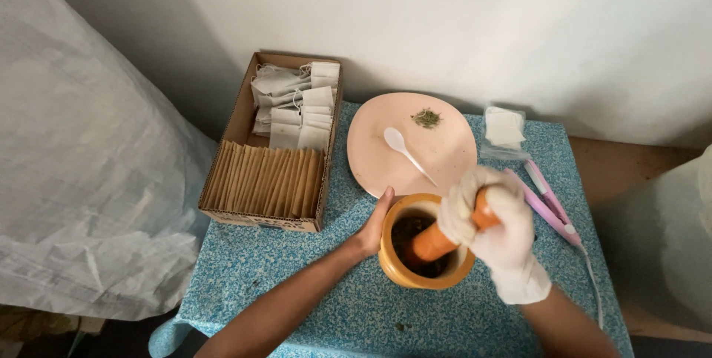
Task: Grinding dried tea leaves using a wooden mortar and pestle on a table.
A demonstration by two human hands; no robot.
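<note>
At the table's far left corner, overhanging its edge, sits an open cardboard box (236, 117): a packed row of brown paper envelopes (263, 180) stands upright along its near side, and loose white tea bags (297, 102) with strings lie heaped at its far end. The blue speckled table (297, 269) carries everything else.

Near the middle of the table, the bare left hand (373, 228) is pressed flat against the left wall of a yellow mortar (404, 273), thumb up by the rim, fingers curved around the outside rather than closed. Dark crushed herb fills the mortar's bowl. Just behind it, toward the far edge, lies a pale pink plate (445, 154) with a white plastic spoon (404, 150) on it and a small pinch of green herb (426, 117) (dried leaf, by the look of it).

The right hand (497, 228), in a white glove, is wrapped tightly around the top of an orange pestle (434, 241) whose lower end stands tilted inside the mortar.

At the far right corner lies a clear packet of white bags (504, 129), and along the right edge a pink corded sealing tool (549, 204).
</note>
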